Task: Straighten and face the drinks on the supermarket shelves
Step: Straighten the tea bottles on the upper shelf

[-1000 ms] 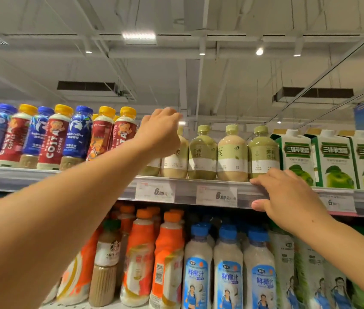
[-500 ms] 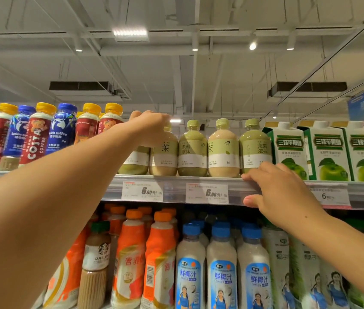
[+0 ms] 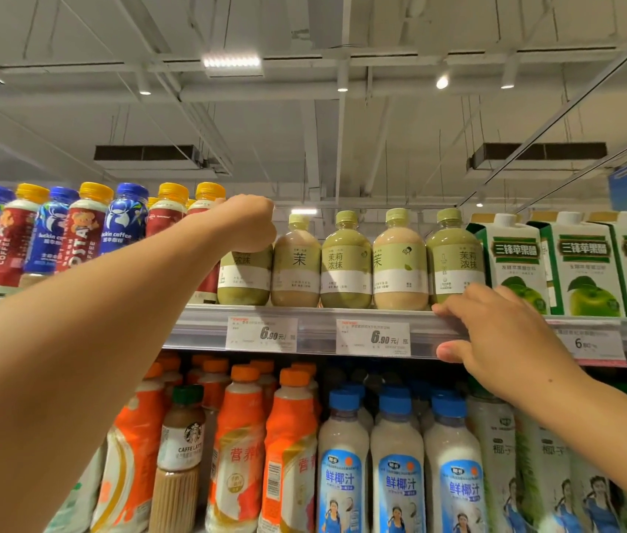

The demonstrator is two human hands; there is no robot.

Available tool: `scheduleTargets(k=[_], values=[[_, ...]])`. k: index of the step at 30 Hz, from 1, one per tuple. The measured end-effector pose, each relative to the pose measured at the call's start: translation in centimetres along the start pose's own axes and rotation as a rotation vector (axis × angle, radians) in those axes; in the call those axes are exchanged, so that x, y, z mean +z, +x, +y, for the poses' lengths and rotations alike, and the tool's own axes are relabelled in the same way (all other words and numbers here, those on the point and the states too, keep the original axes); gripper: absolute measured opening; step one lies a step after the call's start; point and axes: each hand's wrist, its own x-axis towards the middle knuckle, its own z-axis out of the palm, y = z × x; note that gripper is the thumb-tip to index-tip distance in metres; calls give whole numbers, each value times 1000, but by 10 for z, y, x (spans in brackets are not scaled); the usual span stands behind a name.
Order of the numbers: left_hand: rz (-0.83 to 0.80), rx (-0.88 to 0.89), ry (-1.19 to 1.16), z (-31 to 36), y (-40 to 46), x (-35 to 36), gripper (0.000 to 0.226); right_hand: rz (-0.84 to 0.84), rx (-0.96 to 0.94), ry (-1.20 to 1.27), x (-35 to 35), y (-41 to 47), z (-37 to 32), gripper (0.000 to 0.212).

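Note:
On the top shelf [image 3: 204,328] stands a row of round green and beige tea bottles. My left hand [image 3: 244,225] reaches up and grips the top of the leftmost green tea bottle [image 3: 243,278], hiding its cap. To its right stand a beige bottle [image 3: 296,267], a green one [image 3: 345,269], another beige one [image 3: 400,267] and a green one [image 3: 456,259]. My right hand [image 3: 496,332] holds the front edge of the shelf, fingers on top and thumb under the price rail.
Blue and red coffee bottles [image 3: 81,228] fill the top shelf's left; green apple drink cartons [image 3: 512,259] stand at the right. Below are orange bottles [image 3: 239,452], a Starbucks bottle [image 3: 183,444] and blue-capped coconut drinks [image 3: 396,467]. Price tags [image 3: 262,334] hang on the rail.
My left hand has shifted from the coffee bottles' edge onto the leftmost green tea bottle, which now shows its label. My right hand has stayed on the shelf edge.

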Motion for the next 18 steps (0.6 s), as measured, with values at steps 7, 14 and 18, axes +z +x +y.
scheduleTargets(k=[7, 14, 18], values=[[130, 11, -237, -2, -1, 8, 50, -5, 17, 12, -2, -1, -2, 50], [397, -90, -621, -1, -27, -14, 40, -9, 30, 12, -4, -1, -5, 48], [456, -42, -753, 6, -55, -38, 38, -102, 58, -63, -14, 0, -14, 48]])
